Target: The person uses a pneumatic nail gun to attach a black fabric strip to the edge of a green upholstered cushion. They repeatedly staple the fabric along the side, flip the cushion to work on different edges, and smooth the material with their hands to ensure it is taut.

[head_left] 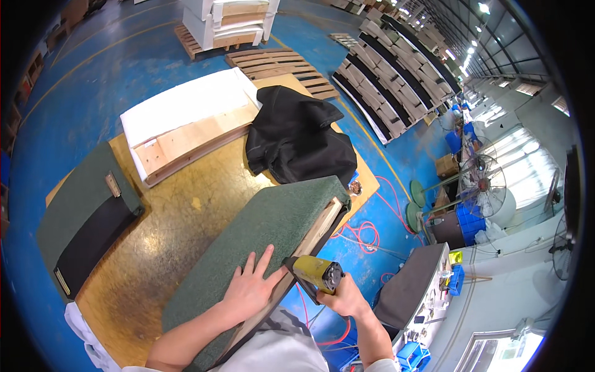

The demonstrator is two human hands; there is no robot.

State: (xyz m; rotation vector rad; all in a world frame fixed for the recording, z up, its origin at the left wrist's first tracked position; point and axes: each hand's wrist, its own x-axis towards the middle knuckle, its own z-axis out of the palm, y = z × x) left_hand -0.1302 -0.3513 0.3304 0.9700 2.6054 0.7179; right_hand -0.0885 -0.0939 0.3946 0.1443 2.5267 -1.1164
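A green fabric-covered panel (248,223) stands tilted on its long edge at the near side of the worktable, against my body. Bare wood and black cloth show along its open side. My left hand (249,290) lies on the green fabric near that edge, fingers spread. In my right hand (347,299) is a yellow and black staple gun (315,271), its nose against the panel's wooden edge close to my left fingertips. A red air hose (339,335) hangs below it. The exact contact point of the nose is hidden by the tool.
On the worktable (167,229) lie a second green and black panel (87,211), a white-padded wooden frame (192,118) and crumpled black cloth (297,133). Red hose coils (365,239) cross the blue floor. A standing fan (483,183) and a cluttered side bench (412,288) are at right.
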